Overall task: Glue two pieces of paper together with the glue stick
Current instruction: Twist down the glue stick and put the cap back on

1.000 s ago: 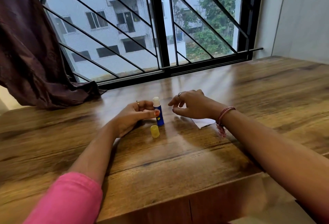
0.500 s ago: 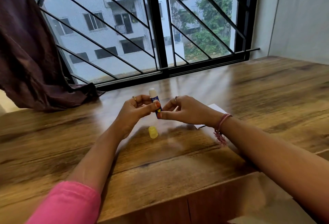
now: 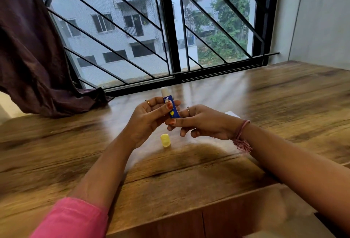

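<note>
A blue glue stick [image 3: 170, 106] with its white glue tip pointing up is held above the table. My left hand [image 3: 149, 118] pinches its upper body between thumb and fingers. My right hand [image 3: 198, 122] grips its lower end with fingertips. The yellow cap [image 3: 165, 140] stands on the wooden table [image 3: 189, 171] just below the hands. A corner of white paper [image 3: 232, 114] shows behind my right wrist; the rest of it is hidden by the hand.
A dark brown curtain [image 3: 34, 58] drapes onto the table at the far left. A barred window [image 3: 170, 29] runs along the far edge. A white wall [image 3: 318, 20] rises at the right. The table's near edge drops off in front of me.
The glue stick was lifted off the table. My right hand came over and took hold of its lower end, while my left hand kept its grip higher up.
</note>
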Motion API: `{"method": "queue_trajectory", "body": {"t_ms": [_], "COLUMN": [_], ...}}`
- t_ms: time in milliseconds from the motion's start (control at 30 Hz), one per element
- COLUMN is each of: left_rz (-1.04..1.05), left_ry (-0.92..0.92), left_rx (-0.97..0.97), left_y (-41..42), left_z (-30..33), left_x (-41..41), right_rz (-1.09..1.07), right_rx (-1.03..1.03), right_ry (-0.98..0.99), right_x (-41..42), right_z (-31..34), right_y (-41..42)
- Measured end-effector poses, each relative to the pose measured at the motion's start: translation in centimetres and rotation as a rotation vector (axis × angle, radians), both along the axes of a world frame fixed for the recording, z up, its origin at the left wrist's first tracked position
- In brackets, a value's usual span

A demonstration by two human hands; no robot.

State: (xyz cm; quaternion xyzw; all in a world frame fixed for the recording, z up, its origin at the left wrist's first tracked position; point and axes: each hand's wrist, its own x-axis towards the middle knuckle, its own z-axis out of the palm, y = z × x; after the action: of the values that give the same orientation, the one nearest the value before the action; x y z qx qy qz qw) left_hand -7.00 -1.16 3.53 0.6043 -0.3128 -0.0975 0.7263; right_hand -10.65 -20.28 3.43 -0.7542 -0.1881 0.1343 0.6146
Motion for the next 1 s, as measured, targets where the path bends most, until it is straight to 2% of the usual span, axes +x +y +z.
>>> {"method": "queue_trajectory", "body": {"t_ms": [167,433,1000], "left_rz": [0.013,0.004,0.050], "left_ry": [-0.043,-0.059,-0.079], "left_rx": [0.010,0.026,0.046], "left_y": [-0.10,0.01,-0.43], "left_z": [-0.03,0.10,0.23], "left_x": [-0.04,-0.06,-0.49], "right_rz": [-0.100,-0.156,-0.292], "right_rx": [-0.106,-0.133,-0.049], "right_ry": [-0.072,-0.114,-0.202], "right_x": [-0.12,-0.69,-0.38], "right_z": [-0.04,0.18,-0.59], "right_y": [-0.07,0.33,0.87]}}
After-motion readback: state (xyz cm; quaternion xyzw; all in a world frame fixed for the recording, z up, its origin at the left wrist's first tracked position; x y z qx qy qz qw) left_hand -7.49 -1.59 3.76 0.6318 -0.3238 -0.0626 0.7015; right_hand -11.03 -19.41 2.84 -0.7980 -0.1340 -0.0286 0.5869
